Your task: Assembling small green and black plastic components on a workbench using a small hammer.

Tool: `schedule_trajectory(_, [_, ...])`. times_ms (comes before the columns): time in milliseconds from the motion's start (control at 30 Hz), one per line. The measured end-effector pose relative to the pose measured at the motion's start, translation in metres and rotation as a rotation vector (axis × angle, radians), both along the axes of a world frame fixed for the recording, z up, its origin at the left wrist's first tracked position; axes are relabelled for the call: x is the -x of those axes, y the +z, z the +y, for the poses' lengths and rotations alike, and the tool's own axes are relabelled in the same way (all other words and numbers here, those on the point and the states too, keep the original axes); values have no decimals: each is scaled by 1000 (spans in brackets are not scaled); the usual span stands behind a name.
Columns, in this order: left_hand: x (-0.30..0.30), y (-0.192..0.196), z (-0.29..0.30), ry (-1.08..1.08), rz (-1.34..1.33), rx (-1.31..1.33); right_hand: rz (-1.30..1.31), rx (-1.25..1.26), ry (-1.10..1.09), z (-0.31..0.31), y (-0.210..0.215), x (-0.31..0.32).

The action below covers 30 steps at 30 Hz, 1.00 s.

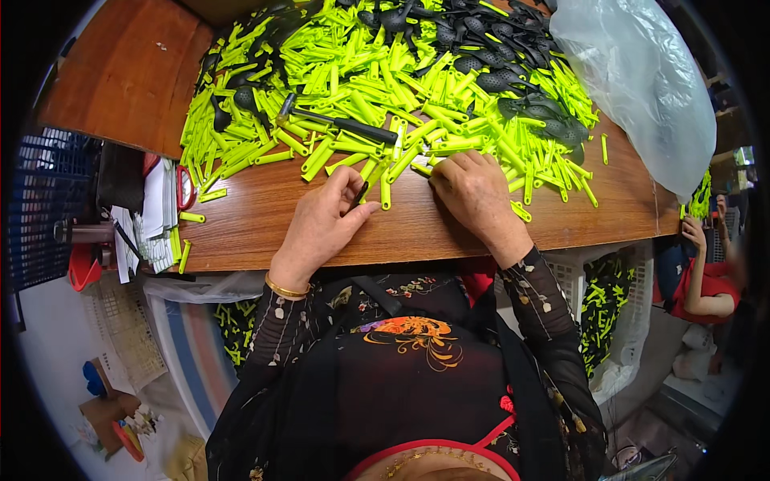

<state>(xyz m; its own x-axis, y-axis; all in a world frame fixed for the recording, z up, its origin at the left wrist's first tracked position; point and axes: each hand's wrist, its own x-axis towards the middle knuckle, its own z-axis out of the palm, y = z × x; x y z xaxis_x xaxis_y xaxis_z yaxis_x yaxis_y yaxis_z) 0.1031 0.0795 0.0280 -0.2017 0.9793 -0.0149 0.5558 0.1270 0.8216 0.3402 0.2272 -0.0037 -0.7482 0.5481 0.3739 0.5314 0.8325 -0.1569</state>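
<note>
At the table's near side, my left hand [325,216] is closed in a pinch on a small black piece [363,192], mostly hidden by the fingers. Lime-green handles lie right beside it, one [386,194] pointing toward me. My right hand [475,192] is curled, knuckles up, with the end of a lime-green handle [420,169] showing at its fingertips. The rest of that grip is hidden. Just beyond both hands, a hammer [353,127] with a black grip lies on a big heap of lime-green handles [337,72].
Black perforated spoon heads [501,80] lie at the back right, near a clear plastic bag [634,72]. Papers [156,200] and red-handled scissors [185,186] sit left. Below the table stand a white crate [638,313] and a lined bin [188,337]. Another person [706,280] works at far right.
</note>
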Motion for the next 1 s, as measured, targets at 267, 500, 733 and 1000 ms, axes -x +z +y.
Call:
schedule_trajectory(267, [-27,-19,8,-39,-436,114,732,1071,-42,-13,19,-4])
schedule_trajectory(500, [-38,-4,5,-211,-899,177,1002,1154,145,-33,41,9])
schedule_trajectory(733, [-52,0,1,-243,-848,119,764,958,241,-39,43,-6])
schedule_trajectory(1000, [-67,-3,-8,-206,-874,119,608,789,110,-43,42,-15])
